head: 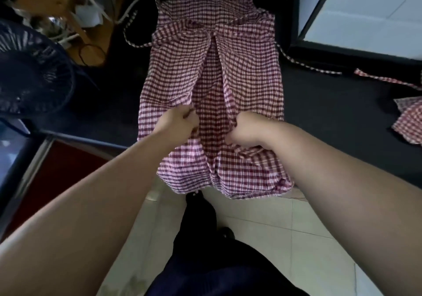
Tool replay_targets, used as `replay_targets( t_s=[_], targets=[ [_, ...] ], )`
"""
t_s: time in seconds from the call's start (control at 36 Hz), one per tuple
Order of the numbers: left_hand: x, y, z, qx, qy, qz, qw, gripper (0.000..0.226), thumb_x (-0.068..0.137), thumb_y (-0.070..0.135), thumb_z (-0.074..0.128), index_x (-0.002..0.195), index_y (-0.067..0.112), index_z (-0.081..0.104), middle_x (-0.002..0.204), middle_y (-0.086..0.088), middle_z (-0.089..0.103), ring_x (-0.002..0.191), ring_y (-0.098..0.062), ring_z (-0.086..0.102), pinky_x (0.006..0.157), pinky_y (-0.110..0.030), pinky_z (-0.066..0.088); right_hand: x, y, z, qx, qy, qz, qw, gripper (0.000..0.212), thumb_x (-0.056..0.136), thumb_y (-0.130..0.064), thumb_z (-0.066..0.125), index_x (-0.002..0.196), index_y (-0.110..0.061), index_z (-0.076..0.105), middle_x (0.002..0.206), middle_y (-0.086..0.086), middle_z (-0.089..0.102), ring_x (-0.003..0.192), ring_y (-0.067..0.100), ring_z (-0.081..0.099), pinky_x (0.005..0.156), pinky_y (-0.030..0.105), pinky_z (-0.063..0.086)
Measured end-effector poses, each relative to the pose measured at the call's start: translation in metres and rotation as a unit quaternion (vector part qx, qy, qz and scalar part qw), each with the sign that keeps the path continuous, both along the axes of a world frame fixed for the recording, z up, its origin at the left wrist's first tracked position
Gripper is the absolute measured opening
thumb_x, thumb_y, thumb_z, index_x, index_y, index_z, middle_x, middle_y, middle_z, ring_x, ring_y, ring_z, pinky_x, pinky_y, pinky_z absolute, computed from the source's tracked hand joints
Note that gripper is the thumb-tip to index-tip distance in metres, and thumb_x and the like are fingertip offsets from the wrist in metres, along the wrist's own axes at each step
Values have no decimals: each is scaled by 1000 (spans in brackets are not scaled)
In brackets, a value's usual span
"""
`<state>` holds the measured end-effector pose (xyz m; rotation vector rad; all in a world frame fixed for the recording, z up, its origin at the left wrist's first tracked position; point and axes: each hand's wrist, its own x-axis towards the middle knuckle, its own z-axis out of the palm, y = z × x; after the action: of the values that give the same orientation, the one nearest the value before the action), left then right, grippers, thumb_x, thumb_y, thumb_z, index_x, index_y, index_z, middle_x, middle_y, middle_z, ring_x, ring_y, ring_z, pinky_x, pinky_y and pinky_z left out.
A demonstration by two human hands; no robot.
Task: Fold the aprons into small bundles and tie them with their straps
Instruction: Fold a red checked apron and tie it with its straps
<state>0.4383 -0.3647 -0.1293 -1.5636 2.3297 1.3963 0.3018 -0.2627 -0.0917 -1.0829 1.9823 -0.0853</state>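
A checked apron (pixel 212 71) lies lengthwise up the middle of the frame on a dark table (pixel 331 103), its long sides folded in so they meet near the centre and its lower end hanging over the near table edge. The left hand (pixel 182 122) and right hand (pixel 244 129) each have curled fingers gripping one folded-in edge. Straps trail out at the left (pixel 134 42) and right (pixel 306 63). Bare tabletop flanks the cloth. A second apron (pixel 408 122) sits at the right edge and a fan (pixel 29 71) at the left.

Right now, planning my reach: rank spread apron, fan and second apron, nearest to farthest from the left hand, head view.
1. Spread apron, gripped by the left hand.
2. Fan, on its left.
3. Second apron, far right edge.
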Motion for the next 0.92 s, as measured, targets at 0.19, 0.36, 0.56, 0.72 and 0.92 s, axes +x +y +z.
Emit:
replay_targets(
  t_s=[0.19, 0.36, 0.56, 0.72, 0.92],
  targets=[
    [12, 22, -7, 37, -117, -213, 969, 38, 99, 36, 49, 136, 34, 52, 137, -2, 54, 114, -24, 58, 99, -35, 46, 12, 18, -4, 164, 129, 171, 963, 61, 83, -45, 65, 135, -19, 48, 131, 1, 55, 116, 28, 54, 102, 42, 41],
    [14, 39, -13, -108, -212, -289, 927, 49, 101, 28, 38, 142, 53, 31, 153, 4, 20, 139, -26, 15, 113, -46, 16, 13, 31, -12, 118, 110, 195, 968, 38, 92, -14, 48, 130, -16, 54, 114, 4, 59, 96, 25, 58, 83, 28, 49],
    [13, 29, -19, -77, -151, -265, 949, 59, 102, 25, 36, 154, 33, 9, 157, 5, 13, 138, -21, 29, 111, -43, 32, 11, 23, -33, 79, 80, 112, 987, 52, 94, -20, 47, 145, -22, 35, 135, 4, 51, 108, 25, 55, 92, 30, 47],
    [2, 2, -26, -114, -187, -280, 935, 69, 98, 18, 47, 154, 34, 8, 160, 2, -13, 148, -27, 5, 119, -45, 20, 3, -1, -29, 89, 81, 105, 987, 66, 92, -17, 55, 150, -19, 24, 142, 6, 42, 118, 26, 51, 94, 29, 44],
    [-30, -49, -31, -119, -178, -248, 945, 75, 98, 7, 46, 153, 36, 4, 159, -1, -23, 148, -27, -12, 121, -46, 5, -29, -41, -29, 12, 100, 71, 992, 46, 93, -17, 47, 139, -20, 41, 147, 13, 29, 121, 31, 46, 105, 34, 37]
  ],
)
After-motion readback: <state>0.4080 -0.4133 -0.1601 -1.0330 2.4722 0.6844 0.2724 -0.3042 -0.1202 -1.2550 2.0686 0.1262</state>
